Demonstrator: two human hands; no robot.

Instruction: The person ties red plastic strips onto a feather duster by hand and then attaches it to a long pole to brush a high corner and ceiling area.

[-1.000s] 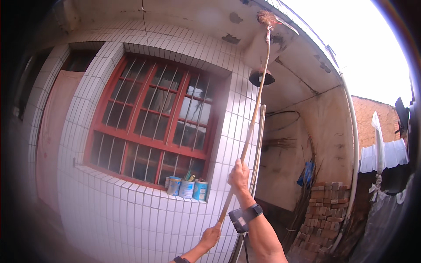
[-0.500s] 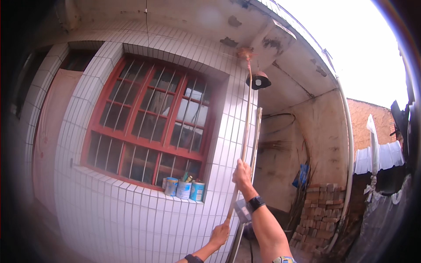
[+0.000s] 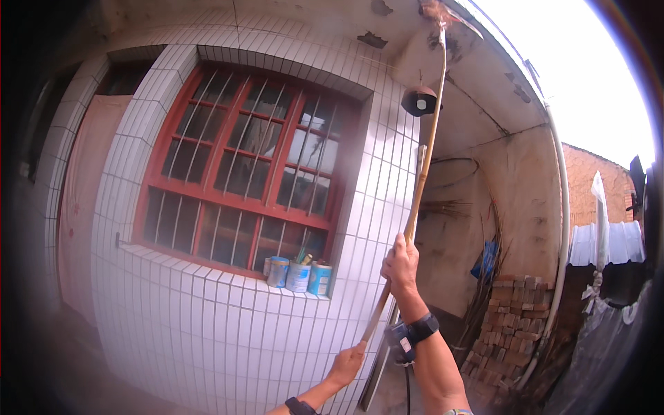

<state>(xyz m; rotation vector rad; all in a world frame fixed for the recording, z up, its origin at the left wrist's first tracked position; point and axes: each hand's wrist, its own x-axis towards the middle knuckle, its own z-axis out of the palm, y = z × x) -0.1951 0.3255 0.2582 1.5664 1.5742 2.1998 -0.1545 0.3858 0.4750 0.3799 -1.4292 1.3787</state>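
A long bamboo pole (image 3: 422,181) slants up and to the right, with a reddish bristly tuft (image 3: 437,12) tied at its top end. The tuft is at the underside of the overhanging ceiling (image 3: 415,52), near its outer edge. My right hand (image 3: 401,264) is wrapped around the pole at mid-height. Lower down, at the pole's bottom end, my left hand (image 3: 348,364) is closed on it. The pole passes close beside a dark hanging lamp (image 3: 420,102); whether they touch I cannot tell.
A red-framed barred window (image 3: 238,204) is set in the white-tiled wall (image 3: 207,325). Several cans (image 3: 297,276) stand on its sill. Behind the pole, another upright pole (image 3: 420,158) leans. Stacked bricks (image 3: 508,321) and a drainpipe (image 3: 564,187) are at the right.
The tufted end has moved up and to the right along the ceiling, from left of the lamp to beyond it. Both hands keep hold of the pole; the view has shifted slightly.
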